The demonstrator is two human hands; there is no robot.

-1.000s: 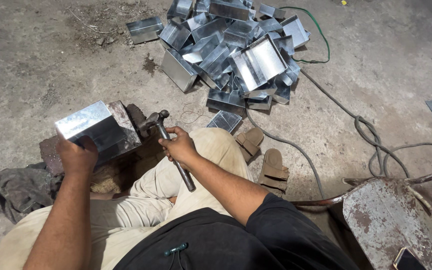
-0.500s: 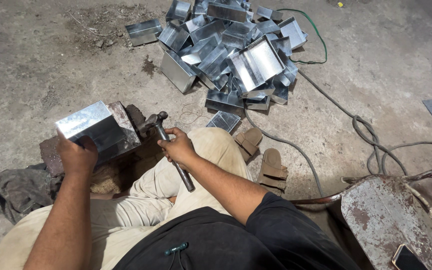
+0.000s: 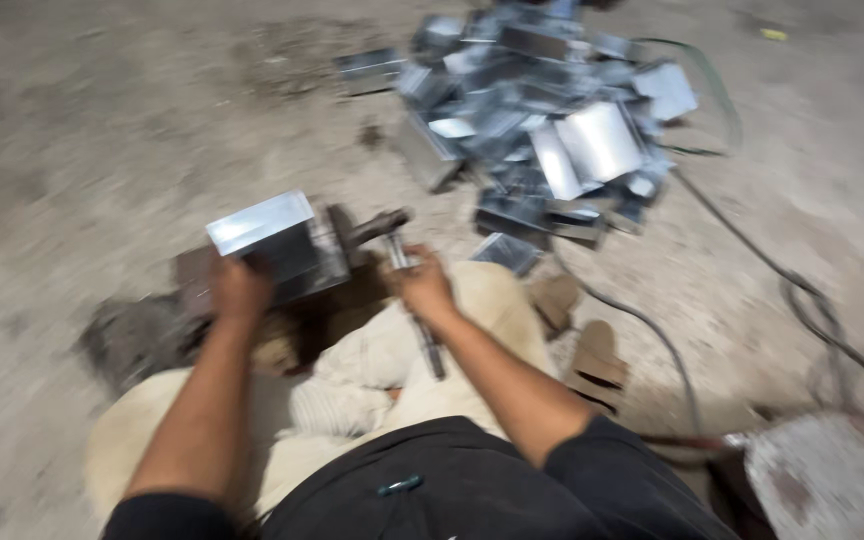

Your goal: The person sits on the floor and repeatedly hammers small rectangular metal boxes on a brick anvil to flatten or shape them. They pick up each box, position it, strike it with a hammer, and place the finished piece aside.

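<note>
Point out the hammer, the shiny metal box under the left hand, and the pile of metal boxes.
hammer (image 3: 377,227), head view, on its dark head.
metal box (image 3: 262,222), head view, on its bright top face.
pile of metal boxes (image 3: 602,140), head view, on a large shiny sheet.

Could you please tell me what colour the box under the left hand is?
The box is shiny silver-grey metal, seen in the head view.

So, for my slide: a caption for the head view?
Left hand steadies a metal box; right hand grips a hammer.
</note>
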